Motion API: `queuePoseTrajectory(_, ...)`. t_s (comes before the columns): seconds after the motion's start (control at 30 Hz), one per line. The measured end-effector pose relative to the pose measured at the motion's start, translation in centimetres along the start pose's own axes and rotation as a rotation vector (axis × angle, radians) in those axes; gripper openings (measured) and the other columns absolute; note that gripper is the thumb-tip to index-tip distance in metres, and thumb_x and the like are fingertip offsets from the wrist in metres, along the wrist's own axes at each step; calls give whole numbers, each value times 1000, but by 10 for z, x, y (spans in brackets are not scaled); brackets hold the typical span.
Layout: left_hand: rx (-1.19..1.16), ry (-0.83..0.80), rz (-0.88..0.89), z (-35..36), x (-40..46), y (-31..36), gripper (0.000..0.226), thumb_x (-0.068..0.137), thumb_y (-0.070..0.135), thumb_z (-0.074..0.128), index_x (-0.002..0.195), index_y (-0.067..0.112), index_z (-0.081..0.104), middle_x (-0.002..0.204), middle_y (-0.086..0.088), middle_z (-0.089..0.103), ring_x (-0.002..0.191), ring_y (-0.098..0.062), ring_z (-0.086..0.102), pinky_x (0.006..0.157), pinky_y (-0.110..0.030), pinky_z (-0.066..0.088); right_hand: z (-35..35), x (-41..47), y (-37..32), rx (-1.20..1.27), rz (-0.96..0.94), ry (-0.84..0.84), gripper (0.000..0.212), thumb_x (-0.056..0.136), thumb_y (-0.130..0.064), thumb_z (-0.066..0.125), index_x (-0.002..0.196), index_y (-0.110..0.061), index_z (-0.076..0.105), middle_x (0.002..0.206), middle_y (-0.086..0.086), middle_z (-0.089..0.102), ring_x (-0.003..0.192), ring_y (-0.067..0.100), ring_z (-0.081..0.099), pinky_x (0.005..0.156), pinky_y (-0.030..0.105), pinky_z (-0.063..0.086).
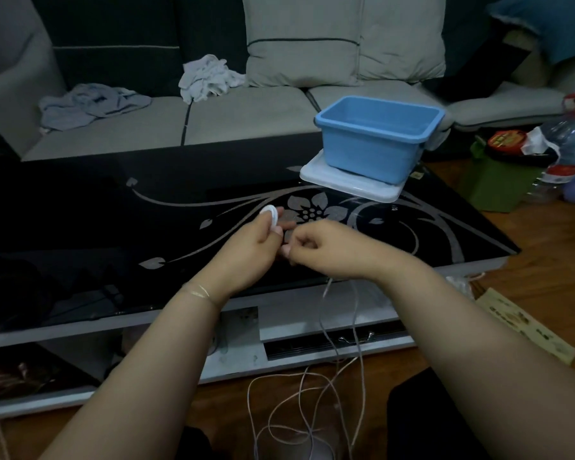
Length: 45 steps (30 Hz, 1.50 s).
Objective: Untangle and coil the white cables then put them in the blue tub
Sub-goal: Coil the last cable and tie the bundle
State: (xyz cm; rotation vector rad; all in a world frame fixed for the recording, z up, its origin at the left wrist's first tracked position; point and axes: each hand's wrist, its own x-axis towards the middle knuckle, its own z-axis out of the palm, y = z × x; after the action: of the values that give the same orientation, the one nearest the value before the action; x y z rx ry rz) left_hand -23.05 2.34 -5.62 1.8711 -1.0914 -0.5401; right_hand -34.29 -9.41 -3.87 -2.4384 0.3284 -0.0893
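I see the thin white cables (326,386) hanging down from the middle of the frame, where my hands meet, into loose tangled loops on the floor at bottom centre. A small white coil (270,214) sits left of centre, above the table. The blue tub (375,137), rectangular and open-topped, stands upright at upper right.

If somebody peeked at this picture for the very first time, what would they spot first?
Probably the blue tub, sitting on a white lid at the far right of the black flowered table. Next, the two hands in the middle: the left hand holds a small white coil, the right hand pinches the cable. Loose white cables dangle in loops to the floor.
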Motion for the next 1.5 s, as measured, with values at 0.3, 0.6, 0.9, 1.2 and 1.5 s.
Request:
queuePoseTrajectory(0.3, -176, -255, 56, 0, -6, 14, 35, 103, 26, 32, 102, 8, 62, 54, 1, 51, 47, -13, 33, 44, -20, 28, -22, 1, 19, 335, -41, 125, 30, 93, -33, 56, 75, -9, 60, 59, -11, 52, 49, -2, 41, 51, 14, 32)
queuePoseTrajectory(0.6, -875, -274, 69, 2, -5, 13, 33, 94, 27, 42, 108, 3, 59, 85, -3, 72, 36, -2, 35, 38, -14, 23, 3, 13, 13, 695, 5, 165, 25, 101, -31, 41, 81, -22, 55, 50, -8, 40, 43, 6, 33, 42, 21, 27)
queuePoseTrajectory(0.9, -1065, 78, -25, -7, -1, 10, 35, 98, 0, 34, 132, -5, 41, 127, -15, 61, 93, -21, 71, 70, -24, 58, 32, 8, -4, 199, -19, -19, 12, 99, -23, 41, 100, -23, 53, 68, -3, 59, 62, 8, 57, 56, 25, 47)
queuePoseTrajectory(1.2, -690, 107, -19, -1, 3, 5, 48, 101, 14, 37, 147, 11, 22, 144, -1, 43, 124, -24, 53, 102, -42, 45, 21, 2, 1, 75, 15, -224, 33, 100, -21, 42, 132, -25, 44, 71, -4, 58, 58, 5, 54, 53, 23, 48)
queuePoseTrajectory(1.5, 153, -86, 69, 5, -7, 11, 64, 86, 64, 45, 123, 13, 51, 98, 0, 69, 65, -9, 68, 67, -31, 54, -12, -5, 7, 283, 3, -174, 13, 91, -11, 52, 81, -11, 61, 64, 3, 48, 54, 9, 46, 54, 25, 44)
